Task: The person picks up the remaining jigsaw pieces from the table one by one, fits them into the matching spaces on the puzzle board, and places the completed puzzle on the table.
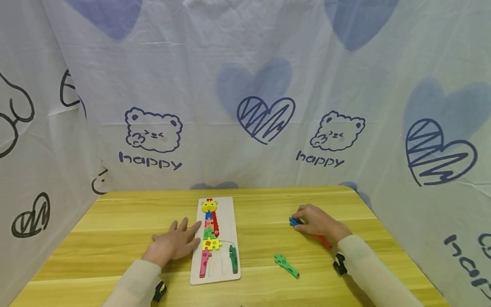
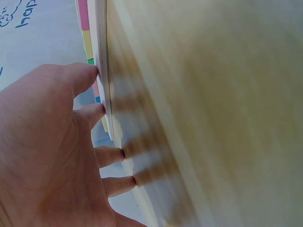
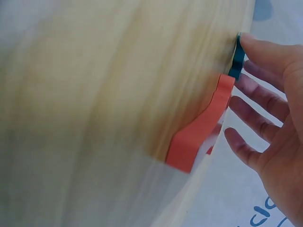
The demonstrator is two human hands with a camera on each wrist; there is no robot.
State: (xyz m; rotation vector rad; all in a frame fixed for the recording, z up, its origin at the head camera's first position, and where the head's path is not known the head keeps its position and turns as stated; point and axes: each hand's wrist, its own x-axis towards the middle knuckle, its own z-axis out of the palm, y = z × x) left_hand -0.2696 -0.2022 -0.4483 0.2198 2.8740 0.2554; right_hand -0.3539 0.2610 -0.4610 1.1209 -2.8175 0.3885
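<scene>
A giraffe puzzle board (image 1: 224,221) lies on the table with colourful pieces set in it, among them the yellow head (image 1: 209,206), a pink leg piece (image 1: 205,262) and a dark green leg piece (image 1: 233,258). Fingers spread, my left hand (image 1: 174,243) rests at the board's left side; in the left wrist view its thumb and index finger touch the board edge (image 2: 102,56). My right hand (image 1: 316,221) pinches a blue puzzle piece (image 1: 294,221) between thumb and fingers. Partly under that hand lies a red puzzle piece (image 3: 203,127). A green puzzle piece (image 1: 287,266) lies between board and right hand.
The wooden table (image 1: 153,209) has its back edge near a white curtain (image 1: 215,170) printed with hearts and bears. Curtain also hangs at both sides. Pale slots show in the board's lower part, between its two leg pieces.
</scene>
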